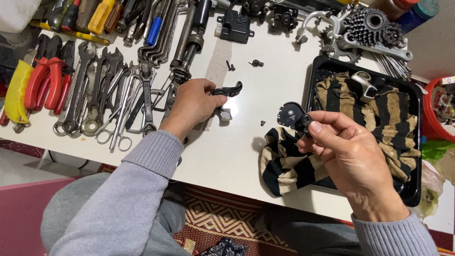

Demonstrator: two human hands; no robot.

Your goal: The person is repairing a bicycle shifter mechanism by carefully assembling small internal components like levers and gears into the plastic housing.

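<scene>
My left hand (192,105) rests on the white table (227,151), its fingers closed around a black curved lever part (231,89) with a small grey metal piece (224,114) under the thumb. My right hand (350,159) is raised above the table edge and pinches a small black round component (291,115) between thumb and fingers. A striped black and tan rag (284,166) lies below that hand, spilling out of a black tray (417,142).
Wrenches, pliers and scissors (95,95) lie in a row at the left. Screwdrivers, a bicycle cassette (372,26) and black parts sit along the back. Small screws (256,62) dot the table's middle. A silver part (365,84) lies on the rag in the tray.
</scene>
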